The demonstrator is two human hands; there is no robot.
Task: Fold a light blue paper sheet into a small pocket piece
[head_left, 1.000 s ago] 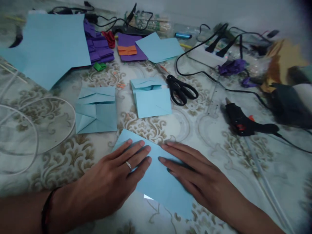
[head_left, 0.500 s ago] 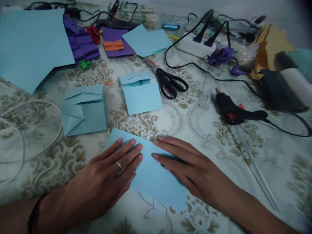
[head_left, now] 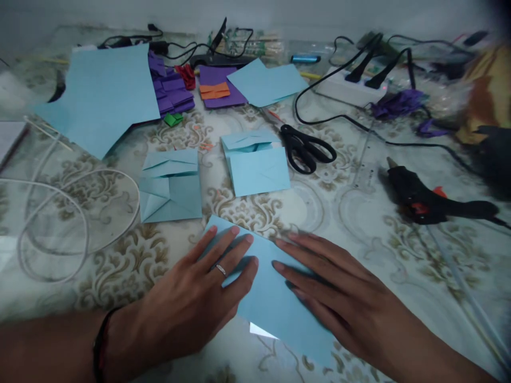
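**Both hands flat on blue paper, looks like a creasing moment**

So I'm standing here watching, and a blue sheet [head_left: 267, 282] is lying on the desk [head_left: 309, 205] right under the fingers of both hands. The left hand [head_left: 195, 292] is resting palm-down with its fingers spread, tips sitting near the sheet's far edge. The right hand [head_left: 353, 298] is covering the other side, fingers loosely fanned, and a strip of blue is showing between the two sets of fingertips. Neither hand is pinching anything.

My read: the person is smoothing or creasing the sheet along that far edge. I'm not managing to tell whether it's doubled over, since the fingers are hiding too much. Imo the next move is calling for steady left fingers while the right ones are running along the edge, no slipping.

Beyond the left fingertips a creased blue piece [head_left: 181, 199] is sitting, and a second blue piece [head_left: 259, 170] is sitting ahead of the gap between the hands. Scissors [head_left: 293, 139] are lying just beside that one, and a glue gun [head_left: 419, 197] is lying well apart, out past the right fingers.
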